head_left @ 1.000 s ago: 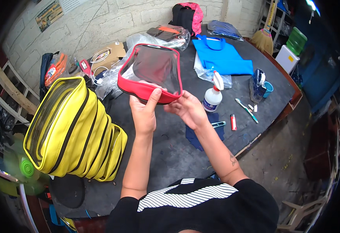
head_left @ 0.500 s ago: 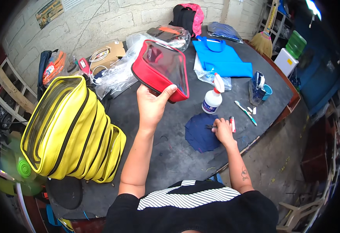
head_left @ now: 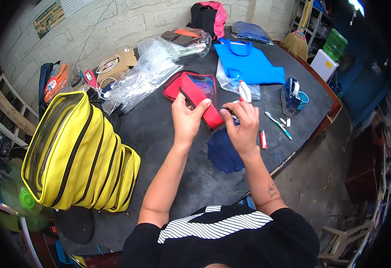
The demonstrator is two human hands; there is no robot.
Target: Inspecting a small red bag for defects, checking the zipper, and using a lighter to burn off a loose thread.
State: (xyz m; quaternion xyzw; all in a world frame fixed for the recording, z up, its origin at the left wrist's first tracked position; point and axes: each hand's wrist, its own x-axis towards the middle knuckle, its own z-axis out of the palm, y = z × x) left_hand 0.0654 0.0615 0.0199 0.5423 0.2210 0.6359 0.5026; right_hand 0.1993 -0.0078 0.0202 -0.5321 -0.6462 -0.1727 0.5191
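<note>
My left hand (head_left: 185,119) grips a red pouch (head_left: 200,99) with a clear window, its thumb on the red side and its dark zipper edge toward me. Close by the pouch's right end, my right hand (head_left: 243,127) is closed on a small dark tool (head_left: 224,108), mostly covered by the fingers; its exact kind cannot be made out. Beneath the hands lies a stack of navy fabric pieces (head_left: 223,152). A white spray bottle (head_left: 245,91) with a red collar is partly hidden behind my right hand. To the right sits a red lighter (head_left: 263,139).
Several yellow zippered cases (head_left: 77,156), nested together, stand at the left. Clear plastic bags (head_left: 148,67) and a blue tote bag (head_left: 253,62) lie farther back. Near the table's right edge are a toothbrush (head_left: 278,125), a teal cup (head_left: 302,100) and a tape roll (head_left: 290,96).
The red pouch has come down and tilted, its side now facing up. My right hand has lifted from the navy fabric to the pouch, carrying the dark tool.
</note>
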